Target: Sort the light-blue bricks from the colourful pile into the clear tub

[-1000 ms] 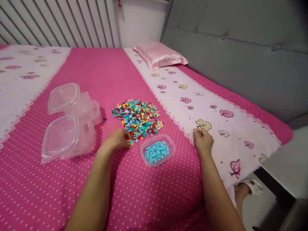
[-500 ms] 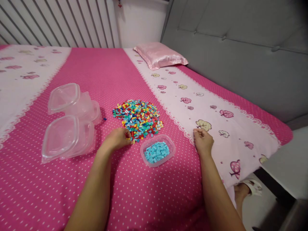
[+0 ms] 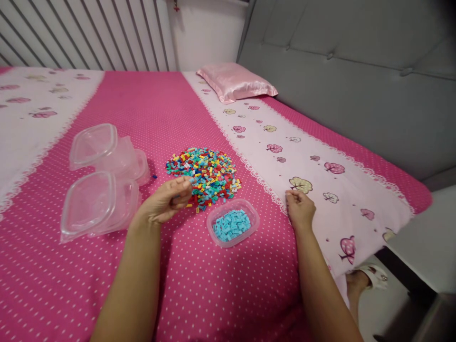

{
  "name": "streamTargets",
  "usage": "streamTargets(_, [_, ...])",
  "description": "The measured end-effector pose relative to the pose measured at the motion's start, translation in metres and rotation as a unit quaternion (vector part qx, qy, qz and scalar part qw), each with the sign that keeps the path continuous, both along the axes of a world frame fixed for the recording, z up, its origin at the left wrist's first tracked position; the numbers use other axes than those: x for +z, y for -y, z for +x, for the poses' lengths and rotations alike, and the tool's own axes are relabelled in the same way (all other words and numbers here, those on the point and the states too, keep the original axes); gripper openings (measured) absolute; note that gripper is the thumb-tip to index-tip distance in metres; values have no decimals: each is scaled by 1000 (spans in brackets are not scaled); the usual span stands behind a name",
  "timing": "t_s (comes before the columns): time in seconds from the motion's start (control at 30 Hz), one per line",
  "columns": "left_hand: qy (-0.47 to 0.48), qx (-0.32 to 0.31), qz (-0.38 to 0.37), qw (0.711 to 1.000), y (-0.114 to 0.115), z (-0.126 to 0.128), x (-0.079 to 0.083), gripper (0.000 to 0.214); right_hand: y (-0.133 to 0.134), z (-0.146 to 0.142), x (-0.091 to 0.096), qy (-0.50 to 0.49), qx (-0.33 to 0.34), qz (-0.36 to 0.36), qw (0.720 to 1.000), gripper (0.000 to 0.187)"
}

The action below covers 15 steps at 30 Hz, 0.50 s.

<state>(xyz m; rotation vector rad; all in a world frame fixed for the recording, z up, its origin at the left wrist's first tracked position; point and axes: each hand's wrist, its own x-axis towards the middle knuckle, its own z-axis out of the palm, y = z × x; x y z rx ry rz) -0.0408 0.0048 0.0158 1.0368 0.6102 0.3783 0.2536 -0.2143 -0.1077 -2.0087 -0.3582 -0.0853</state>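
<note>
Pinching 1 blue brick (image 3: 193,180), the left hand (image 3: 167,198) hovers.

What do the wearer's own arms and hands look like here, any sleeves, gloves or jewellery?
Both the left hand and right hand are ungloved, with no watch or bracelet on either wrist. The left forearm and right forearm are bare down to the picture's edge, no sleeve showing. Fingernail details are too small to tell.

A grey padded headboard (image 3: 342,99) borders the bed (image 3: 142,104) at right; a white wall (image 3: 210,40) stands far, pale floor (image 3: 379,301) near right.
</note>
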Motion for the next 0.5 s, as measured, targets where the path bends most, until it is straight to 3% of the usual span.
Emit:
streamTargets(0.1, [56, 52, -132, 988, 0, 0, 7, 14, 0, 0, 0, 0, -2, -3, 1000, 34])
streamTargets(0.2, [54, 91, -185, 977, 1, 1, 12, 14, 0, 0, 1, 3, -3, -4, 1000, 33])
streamTargets(0.37, [42, 129, -161, 978, 2, 2, 14, 14, 0, -1, 2, 4, -2, -3, 1000, 34])
streamTargets(0.5, [20, 121, -113, 986, -2, 2, 7, 12, 0, -2, 3, -2, -4, 2, 1000, 34])
